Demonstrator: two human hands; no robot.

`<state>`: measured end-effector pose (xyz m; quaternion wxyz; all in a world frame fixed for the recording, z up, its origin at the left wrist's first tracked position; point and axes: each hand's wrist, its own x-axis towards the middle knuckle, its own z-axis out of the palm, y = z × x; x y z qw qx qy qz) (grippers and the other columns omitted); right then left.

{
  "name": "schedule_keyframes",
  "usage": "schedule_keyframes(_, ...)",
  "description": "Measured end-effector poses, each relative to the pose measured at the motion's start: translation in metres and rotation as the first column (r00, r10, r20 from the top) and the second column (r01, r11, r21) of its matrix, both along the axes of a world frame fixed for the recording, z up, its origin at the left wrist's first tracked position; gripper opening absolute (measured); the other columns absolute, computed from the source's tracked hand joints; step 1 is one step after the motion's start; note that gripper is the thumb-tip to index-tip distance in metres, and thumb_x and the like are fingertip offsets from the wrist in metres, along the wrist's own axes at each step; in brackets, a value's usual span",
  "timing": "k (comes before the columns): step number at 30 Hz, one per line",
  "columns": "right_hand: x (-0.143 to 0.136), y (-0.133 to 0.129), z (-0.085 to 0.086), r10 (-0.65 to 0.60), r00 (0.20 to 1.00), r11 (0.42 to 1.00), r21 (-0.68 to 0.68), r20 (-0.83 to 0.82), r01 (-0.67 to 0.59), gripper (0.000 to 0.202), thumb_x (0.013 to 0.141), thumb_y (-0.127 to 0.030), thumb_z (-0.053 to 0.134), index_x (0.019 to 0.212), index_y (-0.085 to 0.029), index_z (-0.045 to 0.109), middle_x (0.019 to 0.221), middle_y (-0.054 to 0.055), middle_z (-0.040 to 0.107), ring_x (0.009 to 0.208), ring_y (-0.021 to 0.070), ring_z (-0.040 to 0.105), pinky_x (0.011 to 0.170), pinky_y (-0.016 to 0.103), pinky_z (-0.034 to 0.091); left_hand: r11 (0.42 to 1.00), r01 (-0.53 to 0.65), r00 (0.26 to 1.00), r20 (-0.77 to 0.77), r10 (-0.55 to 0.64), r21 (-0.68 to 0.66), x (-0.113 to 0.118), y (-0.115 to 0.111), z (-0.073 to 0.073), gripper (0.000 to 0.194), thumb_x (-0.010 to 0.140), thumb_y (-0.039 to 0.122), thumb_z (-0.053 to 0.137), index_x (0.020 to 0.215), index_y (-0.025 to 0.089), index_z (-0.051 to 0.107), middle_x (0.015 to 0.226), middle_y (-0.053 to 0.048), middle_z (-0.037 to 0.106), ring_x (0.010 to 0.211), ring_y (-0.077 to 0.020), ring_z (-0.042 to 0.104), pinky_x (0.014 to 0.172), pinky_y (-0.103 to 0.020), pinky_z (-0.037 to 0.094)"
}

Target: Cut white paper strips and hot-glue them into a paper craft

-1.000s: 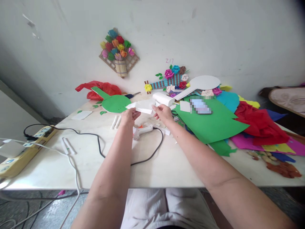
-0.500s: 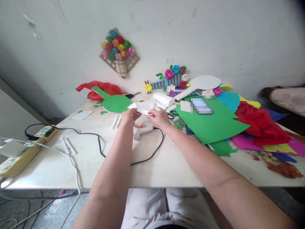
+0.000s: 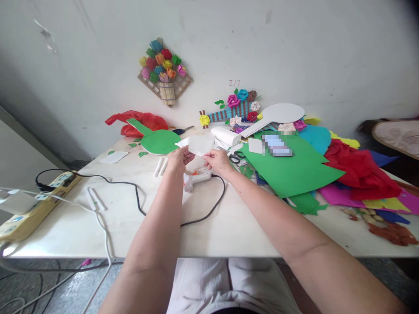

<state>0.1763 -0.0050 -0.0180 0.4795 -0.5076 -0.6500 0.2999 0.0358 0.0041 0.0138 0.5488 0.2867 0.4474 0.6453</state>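
A thin white sheet (image 3: pixel 200 144) is stretched between my hands above the middle of the table. My left hand (image 3: pixel 180 158) pinches its left part, close to the green paddle-shaped piece (image 3: pixel 161 141). At the sheet's near edge, my right hand (image 3: pixel 218 160) has its thumb and fingers pressed together on the material. Just below the hands lies a white glue gun (image 3: pixel 198 178) with a black cord. A white roll (image 3: pixel 225 136) rests behind my right hand, and black-handled scissors (image 3: pixel 235 158) are to its right.
Green sheets (image 3: pixel 288 170), a phone (image 3: pixel 278 145) and red crepe (image 3: pixel 360 168) cover the right side. A yellow power strip (image 3: pixel 36 209) with cables lies at the left edge. White sticks (image 3: pixel 160 167) are left of my hands. Paper flowers (image 3: pixel 233 101) stand at the wall.
The near edge of the white sheet looks narrower and more gathered at my right fingers, which have shifted slightly left and down. My left hand has barely moved.
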Motion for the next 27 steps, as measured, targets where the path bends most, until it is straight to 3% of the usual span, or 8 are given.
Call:
schedule_keyframes(10,0.004,-0.013,0.015,0.131,0.957,0.939,-0.277,-0.257,-0.203,0.012,0.078,-0.018,0.058,0.067,-0.016,0.054,0.047,-0.003,0.060,0.033,0.0057,0.048,0.030,0.014,0.032,1.000,-0.019,0.999,-0.042,0.019,0.002,0.000,0.002,-0.002,0.011,0.066,0.012,0.059,0.063,0.014,0.050,0.046,0.001,0.048,0.041,-0.0103,0.051,0.056,-0.028,0.051)
schedule_keyframes(27,0.005,-0.014,0.013,0.134,0.919,0.886,-0.371,-0.370,-0.279,0.008,0.079,-0.017,0.058,0.072,-0.014,0.055,0.050,-0.001,0.063,0.032,0.0051,0.048,0.030,0.013,0.032,1.000,-0.019,0.989,-0.147,0.021,0.014,0.000,0.004,-0.001,0.015,0.063,0.011,0.061,0.063,0.015,0.046,0.044,0.001,0.049,0.042,-0.0109,0.052,0.053,-0.027,0.050)
